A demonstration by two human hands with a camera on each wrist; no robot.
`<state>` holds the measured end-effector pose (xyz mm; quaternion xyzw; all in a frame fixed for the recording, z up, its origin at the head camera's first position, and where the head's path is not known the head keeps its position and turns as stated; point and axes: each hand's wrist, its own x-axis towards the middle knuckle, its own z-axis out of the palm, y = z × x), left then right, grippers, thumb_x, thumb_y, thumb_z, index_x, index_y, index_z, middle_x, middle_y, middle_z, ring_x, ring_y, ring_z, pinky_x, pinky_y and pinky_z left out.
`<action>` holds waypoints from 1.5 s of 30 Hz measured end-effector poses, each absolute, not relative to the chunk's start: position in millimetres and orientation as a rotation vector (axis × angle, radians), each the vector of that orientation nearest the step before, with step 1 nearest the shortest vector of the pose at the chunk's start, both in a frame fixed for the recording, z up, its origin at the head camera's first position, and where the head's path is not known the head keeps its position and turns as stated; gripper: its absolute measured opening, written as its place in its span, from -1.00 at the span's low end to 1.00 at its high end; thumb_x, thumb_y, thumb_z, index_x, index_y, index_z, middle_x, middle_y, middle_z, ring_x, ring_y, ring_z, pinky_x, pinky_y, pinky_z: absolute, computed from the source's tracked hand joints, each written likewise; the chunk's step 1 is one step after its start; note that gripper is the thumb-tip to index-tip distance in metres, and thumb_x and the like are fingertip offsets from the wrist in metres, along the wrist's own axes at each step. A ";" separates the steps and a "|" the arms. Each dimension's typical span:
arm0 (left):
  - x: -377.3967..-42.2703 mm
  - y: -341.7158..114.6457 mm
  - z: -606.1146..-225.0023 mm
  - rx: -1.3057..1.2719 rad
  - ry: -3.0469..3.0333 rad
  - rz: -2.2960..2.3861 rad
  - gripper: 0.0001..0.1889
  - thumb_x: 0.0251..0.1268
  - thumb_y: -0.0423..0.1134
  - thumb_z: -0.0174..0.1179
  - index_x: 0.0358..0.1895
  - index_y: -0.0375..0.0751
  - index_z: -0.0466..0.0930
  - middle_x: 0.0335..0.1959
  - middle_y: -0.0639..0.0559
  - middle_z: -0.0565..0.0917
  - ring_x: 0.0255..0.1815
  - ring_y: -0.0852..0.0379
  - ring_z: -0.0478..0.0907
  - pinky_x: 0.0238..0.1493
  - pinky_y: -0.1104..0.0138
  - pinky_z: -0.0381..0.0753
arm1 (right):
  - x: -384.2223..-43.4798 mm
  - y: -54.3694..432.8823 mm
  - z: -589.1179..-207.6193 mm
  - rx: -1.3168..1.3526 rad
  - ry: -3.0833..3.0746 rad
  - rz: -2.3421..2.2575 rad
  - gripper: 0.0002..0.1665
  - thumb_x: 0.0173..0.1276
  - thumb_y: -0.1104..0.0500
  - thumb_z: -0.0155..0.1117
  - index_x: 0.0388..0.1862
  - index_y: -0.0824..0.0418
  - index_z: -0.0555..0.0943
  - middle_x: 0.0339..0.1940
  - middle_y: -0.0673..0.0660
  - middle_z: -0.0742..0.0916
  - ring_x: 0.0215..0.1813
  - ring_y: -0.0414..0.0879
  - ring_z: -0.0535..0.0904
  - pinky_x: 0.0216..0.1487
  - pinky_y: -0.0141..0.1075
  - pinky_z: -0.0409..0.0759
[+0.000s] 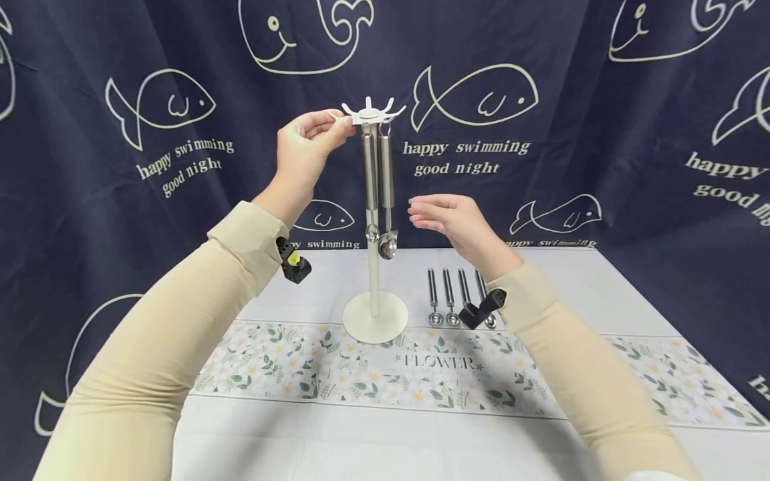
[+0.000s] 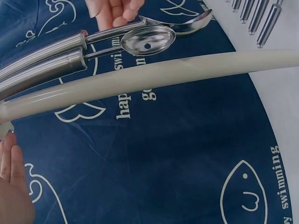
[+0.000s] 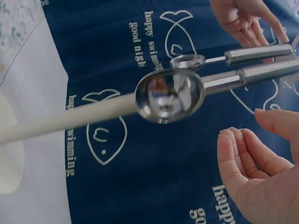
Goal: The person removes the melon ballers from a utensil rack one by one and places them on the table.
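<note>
The left hand (image 1: pixel 309 145) pinched the white rack (image 1: pixel 374 284) at the nine o'clock edge of its top. The right hand (image 1: pixel 452 222), fingers loosely extended, stood near, at four o'clock from two metal utensils (image 1: pixel 387 175) hung on the rack.

- Head view: looks forward and slightly down over both sleeves (image 1: pixel 144 354) at the tabletop (image 1: pixel 385 441), the whole stand (image 1: pixel 373 280) and the curtain (image 1: pixel 385 73) behind; it is farthest off.
- Left wrist view: close up, facing the curtain, turned sideways so the pole (image 2: pixel 154 74) lies nearly level, tabletop at right.
- Right wrist view: also close, rolled the opposite way, tabletop at left.
- All three share the hanging spoons (image 1: pixel 387 170); head and left wrist share the spoon row (image 1: pixel 448 287).
</note>
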<state>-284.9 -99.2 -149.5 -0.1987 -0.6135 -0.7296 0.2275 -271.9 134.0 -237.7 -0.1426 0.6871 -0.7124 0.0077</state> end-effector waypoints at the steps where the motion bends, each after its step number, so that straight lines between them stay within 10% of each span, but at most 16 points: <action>1: -284.8 -99.3 -149.6 -0.543 -1.693 -2.007 -0.90 0.15 -0.38 0.35 -0.29 -0.26 0.63 -0.34 0.03 0.70 -0.32 0.20 0.73 0.08 0.31 0.67 | -271.4 131.2 -236.2 -0.456 2.133 -2.234 -0.51 0.34 0.24 0.31 0.17 0.49 0.51 -0.06 0.18 0.74 -0.09 -0.10 0.71 0.09 -0.34 0.67; 45: -284.9 -96.7 -151.1 -0.553 -1.683 -1.996 -0.92 0.16 -0.36 0.35 -0.33 -0.22 0.62 -0.39 0.05 0.71 -0.30 0.17 0.73 0.08 0.31 0.67 | -259.4 100.7 -230.3 -0.709 1.991 -2.442 -0.63 0.37 0.45 0.14 0.14 0.56 0.46 -0.38 -0.07 0.76 -0.25 -0.24 0.70 -0.07 -0.41 0.69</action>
